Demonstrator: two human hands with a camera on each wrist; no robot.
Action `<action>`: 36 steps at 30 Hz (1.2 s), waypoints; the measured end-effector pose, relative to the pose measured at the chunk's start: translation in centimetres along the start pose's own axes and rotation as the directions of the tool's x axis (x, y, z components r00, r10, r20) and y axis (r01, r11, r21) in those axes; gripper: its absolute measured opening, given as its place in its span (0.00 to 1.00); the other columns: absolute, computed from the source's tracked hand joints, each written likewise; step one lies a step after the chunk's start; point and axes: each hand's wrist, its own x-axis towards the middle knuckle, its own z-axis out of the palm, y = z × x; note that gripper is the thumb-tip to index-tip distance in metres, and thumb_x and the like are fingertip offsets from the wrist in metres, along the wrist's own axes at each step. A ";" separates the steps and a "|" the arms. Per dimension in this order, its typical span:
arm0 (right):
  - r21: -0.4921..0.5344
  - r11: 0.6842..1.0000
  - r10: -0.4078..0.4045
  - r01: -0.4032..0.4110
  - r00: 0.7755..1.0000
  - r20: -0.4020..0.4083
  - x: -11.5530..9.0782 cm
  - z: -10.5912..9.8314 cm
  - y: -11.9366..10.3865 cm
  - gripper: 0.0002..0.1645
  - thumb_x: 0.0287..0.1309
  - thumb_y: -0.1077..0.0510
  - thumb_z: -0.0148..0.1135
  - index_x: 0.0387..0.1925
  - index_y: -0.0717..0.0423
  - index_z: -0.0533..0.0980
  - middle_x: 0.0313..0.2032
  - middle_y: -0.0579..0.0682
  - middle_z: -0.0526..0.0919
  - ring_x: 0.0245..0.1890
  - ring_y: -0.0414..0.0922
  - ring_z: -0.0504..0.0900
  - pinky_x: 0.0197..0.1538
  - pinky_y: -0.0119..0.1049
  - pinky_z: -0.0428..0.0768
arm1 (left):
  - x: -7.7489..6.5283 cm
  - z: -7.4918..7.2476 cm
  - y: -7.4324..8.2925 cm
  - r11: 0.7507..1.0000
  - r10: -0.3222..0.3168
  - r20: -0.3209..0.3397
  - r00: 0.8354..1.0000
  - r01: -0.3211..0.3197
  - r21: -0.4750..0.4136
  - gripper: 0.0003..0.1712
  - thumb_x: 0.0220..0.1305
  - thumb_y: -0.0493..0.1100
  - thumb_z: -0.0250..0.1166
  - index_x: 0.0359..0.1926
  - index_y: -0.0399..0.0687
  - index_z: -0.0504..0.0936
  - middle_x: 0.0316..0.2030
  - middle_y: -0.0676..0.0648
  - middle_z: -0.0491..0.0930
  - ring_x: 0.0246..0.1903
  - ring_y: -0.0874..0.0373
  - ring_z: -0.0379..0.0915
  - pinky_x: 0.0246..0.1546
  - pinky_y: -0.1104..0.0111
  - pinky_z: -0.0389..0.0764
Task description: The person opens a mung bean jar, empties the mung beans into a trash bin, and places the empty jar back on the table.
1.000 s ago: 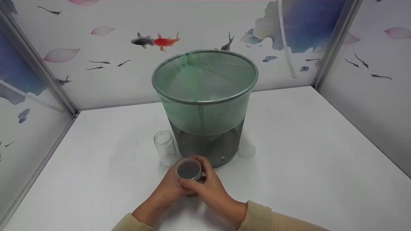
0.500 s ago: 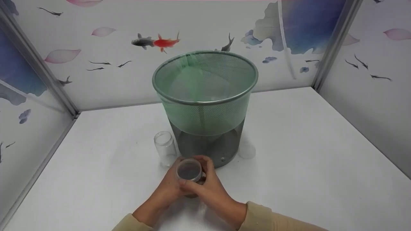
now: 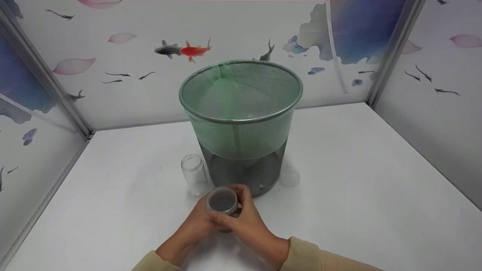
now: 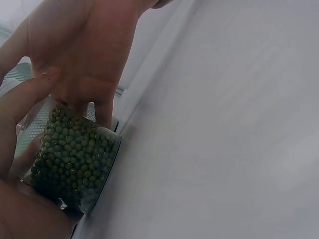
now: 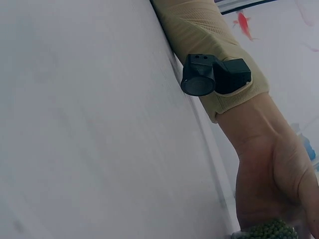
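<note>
A clear jar (image 3: 222, 200) of small green mung beans is held between both hands, just in front of the bin. Its round top has a clear rim; whether a lid is on it I cannot tell. The beans fill the lower jar (image 4: 75, 154) in the left wrist view. My left hand (image 3: 197, 220) grips the jar from the left. My right hand (image 3: 250, 220) curls around the jar from the right, thumb across its near side. In the right wrist view the jar (image 5: 271, 230) is mostly cut off at the bottom edge.
A tall grey mesh bin (image 3: 244, 177) with a green liner (image 3: 241, 139) stands behind the hands. Left of it stands a clear jar (image 3: 194, 175), apparently without contents. A clear round disc (image 3: 290, 177) lies to its right on the white table (image 3: 357, 188). Printed wall panels (image 3: 131, 98) enclose the table.
</note>
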 end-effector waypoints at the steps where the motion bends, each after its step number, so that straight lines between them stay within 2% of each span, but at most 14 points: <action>1: -0.004 1.000 -0.001 0.001 1.000 0.001 0.0 0.0 0.0 0.52 0.60 0.42 0.78 0.72 0.58 0.58 0.66 0.56 0.73 0.66 0.50 0.72 0.69 0.51 0.69 | 0.0 0.0 0.1 1.000 -0.008 -0.003 1.000 0.008 0.003 0.49 0.51 0.33 0.83 0.73 0.34 0.71 0.65 0.40 0.77 0.66 0.47 0.72 0.70 0.51 0.69; 6: -0.016 1.000 -0.010 0.010 1.000 0.003 0.0 0.0 -0.1 0.50 0.60 0.43 0.78 0.71 0.57 0.59 0.65 0.55 0.73 0.65 0.49 0.73 0.68 0.51 0.70 | -0.2 0.2 0.6 0.999 -0.033 -0.017 0.999 0.033 0.014 0.47 0.51 0.33 0.82 0.72 0.34 0.71 0.64 0.41 0.78 0.64 0.48 0.73 0.68 0.52 0.71; 14: -0.022 1.000 -0.011 0.011 1.000 -0.019 0.0 0.1 -0.1 0.47 0.60 0.46 0.77 0.70 0.56 0.62 0.65 0.55 0.75 0.65 0.50 0.74 0.67 0.50 0.71 | -0.1 0.1 0.5 0.999 -0.047 -0.013 0.999 0.047 0.015 0.48 0.52 0.34 0.82 0.72 0.34 0.70 0.65 0.40 0.77 0.64 0.47 0.72 0.68 0.52 0.71; 19: -0.030 1.000 -0.009 0.008 1.000 -0.024 -0.1 0.2 -0.2 0.48 0.59 0.47 0.76 0.73 0.58 0.62 0.66 0.55 0.74 0.65 0.50 0.74 0.66 0.49 0.72 | -0.1 0.1 0.7 0.999 -0.049 -0.006 0.999 0.049 0.020 0.49 0.53 0.35 0.82 0.73 0.35 0.69 0.66 0.40 0.76 0.66 0.46 0.71 0.69 0.51 0.71; 28: -0.030 0.999 0.037 -0.037 0.999 -0.010 -0.2 0.2 -0.3 0.47 0.61 0.50 0.69 0.78 0.54 0.62 0.70 0.51 0.72 0.68 0.49 0.70 0.67 0.49 0.69 | 0.2 0.2 0.4 0.999 -0.047 0.002 0.999 0.047 -0.005 0.49 0.53 0.38 0.82 0.74 0.37 0.70 0.66 0.42 0.77 0.65 0.50 0.72 0.69 0.54 0.70; 33: -0.016 0.999 0.040 -0.039 0.999 0.017 -0.2 0.1 -0.3 0.46 0.62 0.51 0.66 0.78 0.54 0.61 0.70 0.51 0.70 0.67 0.49 0.70 0.67 0.50 0.69 | 0.3 0.2 0.3 0.999 -0.026 0.012 1.000 0.026 0.020 0.49 0.53 0.40 0.83 0.74 0.37 0.70 0.66 0.42 0.77 0.65 0.49 0.72 0.70 0.52 0.70; 36: 0.004 0.999 0.045 -0.045 0.999 0.027 -0.2 0.1 -0.3 0.48 0.61 0.50 0.67 0.79 0.52 0.60 0.71 0.52 0.70 0.67 0.51 0.70 0.66 0.50 0.70 | 0.3 0.1 0.2 0.999 -0.013 0.017 1.000 0.012 0.034 0.48 0.53 0.41 0.83 0.73 0.36 0.70 0.65 0.41 0.77 0.65 0.48 0.73 0.70 0.51 0.69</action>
